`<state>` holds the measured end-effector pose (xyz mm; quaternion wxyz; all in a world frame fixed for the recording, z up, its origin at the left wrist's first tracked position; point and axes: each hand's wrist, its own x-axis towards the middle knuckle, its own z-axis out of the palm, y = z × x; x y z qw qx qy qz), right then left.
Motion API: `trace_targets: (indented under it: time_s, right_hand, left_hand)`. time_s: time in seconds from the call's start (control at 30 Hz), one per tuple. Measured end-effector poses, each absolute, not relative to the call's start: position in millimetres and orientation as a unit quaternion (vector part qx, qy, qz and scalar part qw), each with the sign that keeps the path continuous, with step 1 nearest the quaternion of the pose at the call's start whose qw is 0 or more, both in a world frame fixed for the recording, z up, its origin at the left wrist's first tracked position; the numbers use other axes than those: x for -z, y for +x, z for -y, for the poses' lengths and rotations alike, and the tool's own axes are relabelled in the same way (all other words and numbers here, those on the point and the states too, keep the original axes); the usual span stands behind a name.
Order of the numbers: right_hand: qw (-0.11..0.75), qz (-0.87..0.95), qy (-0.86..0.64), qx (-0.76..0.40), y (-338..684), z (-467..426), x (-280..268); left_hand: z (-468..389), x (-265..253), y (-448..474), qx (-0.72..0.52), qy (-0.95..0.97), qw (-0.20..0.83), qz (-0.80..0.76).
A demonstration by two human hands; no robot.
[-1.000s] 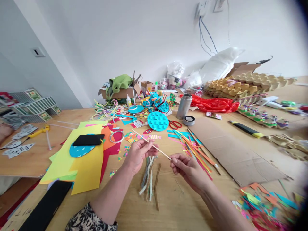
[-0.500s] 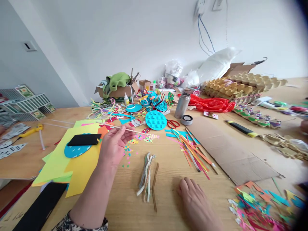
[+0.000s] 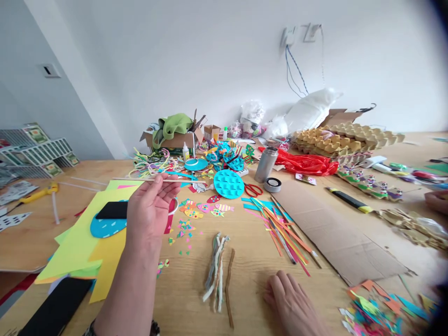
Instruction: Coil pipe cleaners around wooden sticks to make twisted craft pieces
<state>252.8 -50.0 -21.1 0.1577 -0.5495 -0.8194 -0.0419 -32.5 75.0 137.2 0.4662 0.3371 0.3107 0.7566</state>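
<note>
Raised over the left side of the table, my left hand (image 3: 149,212) pinches a thin pale stick (image 3: 189,181) between thumb and fingers. The stick lies nearly level and sticks out on both sides of the hand. My right hand (image 3: 292,303) rests on the tabletop, fingers apart and slightly bent, with nothing seen in it. Between the hands lie several fuzzy white and grey strands (image 3: 217,275) in a loose bundle, beside a single brown strand (image 3: 229,284). Paper fish cutouts (image 3: 224,208) and small confetti bits lie beyond my left hand.
Yellow paper sheets (image 3: 75,233) and a black phone (image 3: 111,210) are at left. Ahead are a blue dimpled disc (image 3: 228,184), red scissors (image 3: 253,190) and a metal bottle (image 3: 266,164). Paper strips (image 3: 285,228), cardboard (image 3: 325,228) and a cutter (image 3: 350,199) lie right. Another person's hand (image 3: 436,200) shows at far right.
My left hand has shifted left with the stick, uncovering more of the paper fish. My right hand stays on the table, its fingers a little more bent. The view has tilted up slightly.
</note>
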Motion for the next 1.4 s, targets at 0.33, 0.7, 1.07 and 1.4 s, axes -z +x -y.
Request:
trace_targets:
  time_s: [0.33,0.7,1.07,1.4]
  right_hand:
    - [0.218,0.784,-0.576,-0.076,258,54,31]
    - [0.261,0.71,-0.586,-0.292,258,32,-6]
    - [0.243,0.69,-0.575,-0.367,254,-2,-30]
    - [0.214,0.787,-0.528,-0.238,244,-39,-46]
  left_hand:
    - [-73,-136,-35,-0.76,0.316,0.467,-0.323]
    - [-73,-136,-40,-0.765,0.312,0.464,-0.321]
    - [-74,-136,-45,-0.768,0.316,0.455,-0.321]
    - [-75,-138,-53,-0.783,0.302,0.439,-0.32]
